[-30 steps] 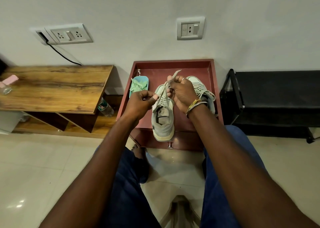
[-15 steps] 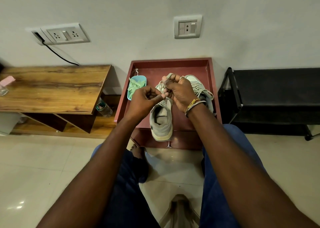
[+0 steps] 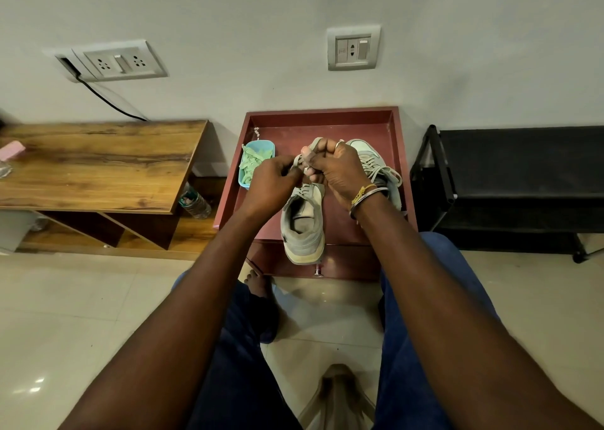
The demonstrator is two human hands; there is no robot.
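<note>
A grey sneaker [image 3: 304,230] stands heel toward me on a low maroon table [image 3: 327,122], its heel over the front edge. Above its tongue my left hand [image 3: 268,184] pinches the grey shoelace [image 3: 298,161], and my right hand [image 3: 336,168] holds the other end of the lace, which is wound over its fingers. Both hands meet over the shoe's eyelets and hide the front of the shoe. A second grey sneaker [image 3: 372,165] with loose laces lies behind my right wrist.
A small blue tub [image 3: 256,163] of pale green laces sits on the maroon table's left. A wooden side table [image 3: 98,165] stands left, a plastic bottle [image 3: 196,202] beneath it. A black rack [image 3: 510,181] stands right. Wall sockets above. Tiled floor below.
The lace, held stretched up from the shoe a second ago, is now gathered. Both hands have drawn together over the shoe's eyelets.
</note>
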